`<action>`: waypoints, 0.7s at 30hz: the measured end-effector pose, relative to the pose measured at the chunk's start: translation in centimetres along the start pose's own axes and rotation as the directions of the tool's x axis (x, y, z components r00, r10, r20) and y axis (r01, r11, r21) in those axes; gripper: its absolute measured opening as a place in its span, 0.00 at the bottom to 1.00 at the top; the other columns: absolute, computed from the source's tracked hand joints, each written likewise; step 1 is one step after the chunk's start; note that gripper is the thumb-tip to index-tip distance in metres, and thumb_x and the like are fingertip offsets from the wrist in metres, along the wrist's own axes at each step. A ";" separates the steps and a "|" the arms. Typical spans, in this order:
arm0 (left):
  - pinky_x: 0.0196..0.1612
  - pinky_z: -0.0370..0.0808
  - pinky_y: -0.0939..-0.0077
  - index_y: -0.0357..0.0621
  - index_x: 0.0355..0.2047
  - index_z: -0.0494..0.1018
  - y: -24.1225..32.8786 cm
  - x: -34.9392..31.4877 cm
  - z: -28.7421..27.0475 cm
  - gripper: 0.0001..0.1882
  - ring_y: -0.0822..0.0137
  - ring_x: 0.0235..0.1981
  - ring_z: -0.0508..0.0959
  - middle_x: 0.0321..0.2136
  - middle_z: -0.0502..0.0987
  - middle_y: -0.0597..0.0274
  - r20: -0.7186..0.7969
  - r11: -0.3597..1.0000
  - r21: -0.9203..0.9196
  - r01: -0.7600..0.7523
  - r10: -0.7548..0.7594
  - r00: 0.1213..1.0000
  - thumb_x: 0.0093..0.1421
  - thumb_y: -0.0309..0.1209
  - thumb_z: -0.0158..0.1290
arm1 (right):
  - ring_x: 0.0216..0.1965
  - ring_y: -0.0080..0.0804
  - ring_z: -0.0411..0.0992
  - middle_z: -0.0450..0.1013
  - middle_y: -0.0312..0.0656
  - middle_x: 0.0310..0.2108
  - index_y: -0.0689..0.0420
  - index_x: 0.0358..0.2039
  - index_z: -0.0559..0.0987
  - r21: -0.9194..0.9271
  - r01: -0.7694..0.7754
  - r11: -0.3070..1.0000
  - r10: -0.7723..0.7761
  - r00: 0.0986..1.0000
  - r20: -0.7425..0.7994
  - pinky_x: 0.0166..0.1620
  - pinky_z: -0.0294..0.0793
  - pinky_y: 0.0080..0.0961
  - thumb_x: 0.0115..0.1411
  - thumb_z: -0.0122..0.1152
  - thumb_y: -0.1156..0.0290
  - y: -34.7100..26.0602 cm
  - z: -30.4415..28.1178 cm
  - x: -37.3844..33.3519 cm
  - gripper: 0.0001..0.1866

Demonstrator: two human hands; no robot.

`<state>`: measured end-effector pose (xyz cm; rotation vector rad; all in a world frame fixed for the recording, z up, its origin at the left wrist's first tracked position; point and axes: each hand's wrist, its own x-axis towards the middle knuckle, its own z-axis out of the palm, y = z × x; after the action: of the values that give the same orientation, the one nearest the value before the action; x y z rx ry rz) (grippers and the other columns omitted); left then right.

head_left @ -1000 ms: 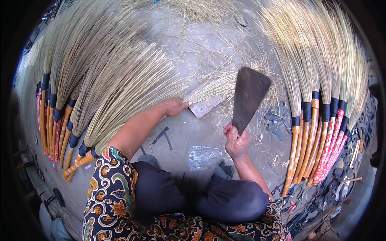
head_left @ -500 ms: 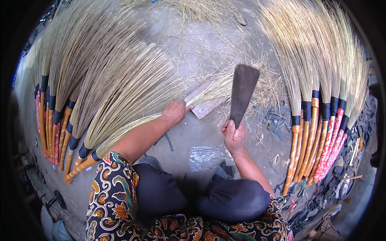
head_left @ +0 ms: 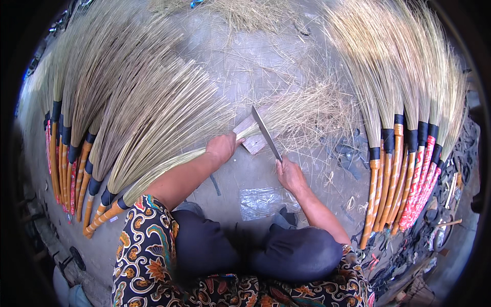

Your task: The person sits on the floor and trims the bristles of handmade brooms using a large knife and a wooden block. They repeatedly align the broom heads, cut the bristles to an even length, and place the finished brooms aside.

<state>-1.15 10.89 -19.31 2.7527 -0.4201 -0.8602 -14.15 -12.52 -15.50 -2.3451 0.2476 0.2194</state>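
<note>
- Left hand (head_left: 222,148) grips a broom (head_left: 161,172) by its straw (head_left: 248,131), over the block (head_left: 255,144)
- Right hand (head_left: 291,175) holds the blade (head_left: 266,134) across that straw
- Clippings (head_left: 321,111) lie beyond; cutting looks under way, not finished

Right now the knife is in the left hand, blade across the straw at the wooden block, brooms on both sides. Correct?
Wrong hand: the knife isn't in the left hand; the head view shows it in the right hand. The rest stands: blade across the straw at the wooden block, brooms on both sides.
</note>
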 end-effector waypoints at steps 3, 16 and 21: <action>0.48 0.80 0.46 0.37 0.48 0.76 0.1 0.0 -0.2 0.33 0.39 0.44 0.84 0.39 0.83 0.36 -0.008 1.000 -0.012 0.002 -0.002 1.000 0.74 0.58 0.40 | 0.32 0.67 0.77 0.77 0.61 0.27 0.61 0.44 0.75 -0.126 -0.001 0.992 0.013 0.995 0.094 0.37 0.74 0.55 0.74 0.50 0.58 0.1 -0.4 0.2 0.17; 0.48 0.80 0.45 0.35 0.49 0.76 -0.2 0.1 0.1 0.33 0.38 0.45 0.83 0.39 0.83 0.35 0.098 1.000 -0.031 0.006 -0.003 0.995 0.75 0.57 0.40 | 0.33 0.70 0.77 0.77 0.65 0.26 0.62 0.41 0.73 -0.077 -0.073 0.994 0.077 0.996 0.047 0.36 0.75 0.61 0.74 0.49 0.61 0.1 0.7 -1.4 0.15; 0.50 0.79 0.45 0.35 0.48 0.77 0.0 -0.3 0.5 0.33 0.38 0.46 0.83 0.39 0.83 0.35 0.010 0.998 -0.065 -0.006 0.007 1.000 0.75 0.57 0.40 | 0.34 0.71 0.77 0.77 0.66 0.28 0.62 0.40 0.72 0.076 -0.025 0.997 0.033 0.994 -0.108 0.37 0.75 0.61 0.75 0.49 0.61 0.0 1.0 -2.2 0.15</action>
<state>-1.68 10.92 -19.56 2.6875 -0.3962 -0.8715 -16.32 -11.56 -15.65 -2.2838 0.3375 0.0947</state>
